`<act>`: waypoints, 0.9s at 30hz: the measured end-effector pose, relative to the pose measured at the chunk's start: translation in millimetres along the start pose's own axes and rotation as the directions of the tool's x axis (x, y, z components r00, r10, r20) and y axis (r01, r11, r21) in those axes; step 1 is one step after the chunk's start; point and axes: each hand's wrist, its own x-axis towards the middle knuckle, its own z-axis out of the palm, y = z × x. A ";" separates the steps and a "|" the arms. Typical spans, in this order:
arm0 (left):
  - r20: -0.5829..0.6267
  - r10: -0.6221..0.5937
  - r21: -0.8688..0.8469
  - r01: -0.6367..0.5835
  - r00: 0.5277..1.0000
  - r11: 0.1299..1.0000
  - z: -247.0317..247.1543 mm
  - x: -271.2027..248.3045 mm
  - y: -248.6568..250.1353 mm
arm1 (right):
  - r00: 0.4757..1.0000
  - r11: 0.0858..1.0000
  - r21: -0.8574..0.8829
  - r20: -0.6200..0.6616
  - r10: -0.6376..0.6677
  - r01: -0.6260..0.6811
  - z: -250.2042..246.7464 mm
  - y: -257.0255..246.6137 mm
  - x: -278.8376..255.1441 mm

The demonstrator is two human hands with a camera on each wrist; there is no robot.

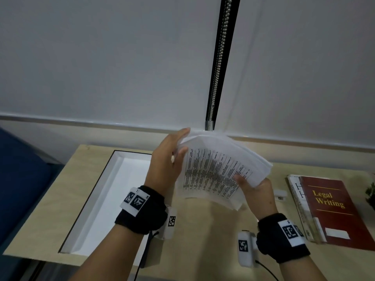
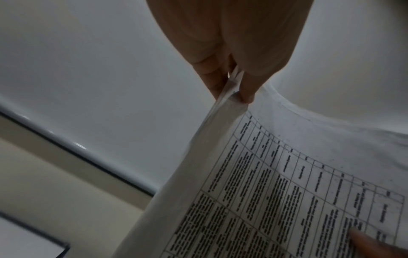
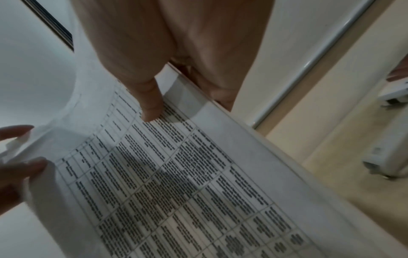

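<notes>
Held one stack of printed sheets (image 1: 219,171) aloft and tilted above the pale wooden desk (image 1: 203,230), well off its top. Pinched its far left corner in the left hand (image 1: 166,165), thumb over, fingers under. Clasped its near right edge in the right hand (image 1: 257,193), thumb on the printed grid. Had one open white tray (image 1: 99,201) lying to the left and two books (image 1: 332,209) lying together to the right. Faced two white blinds (image 1: 101,67), one bead chain (image 1: 219,57) between.
</notes>
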 end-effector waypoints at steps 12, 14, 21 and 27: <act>-0.021 0.038 0.073 -0.037 0.999 0.997 8.3 -5.0 -15.5 | 0.996 0.994 -0.089 0.042 0.073 -0.069 2.0 21.8 12.1; -0.046 0.010 0.059 -0.007 0.999 0.998 7.3 -3.5 -16.4 | 0.997 0.991 -0.116 0.045 0.066 -0.060 1.3 22.4 15.1; -0.042 -0.097 -0.020 0.097 0.994 0.995 4.8 -0.1 -16.5 | 0.997 0.991 -0.118 0.034 0.072 -0.068 0.8 18.0 19.5; 0.018 -0.098 0.013 0.098 0.995 0.995 0.3 4.2 -22.0 | 0.994 0.987 -0.126 0.021 0.106 -0.103 0.4 18.4 19.9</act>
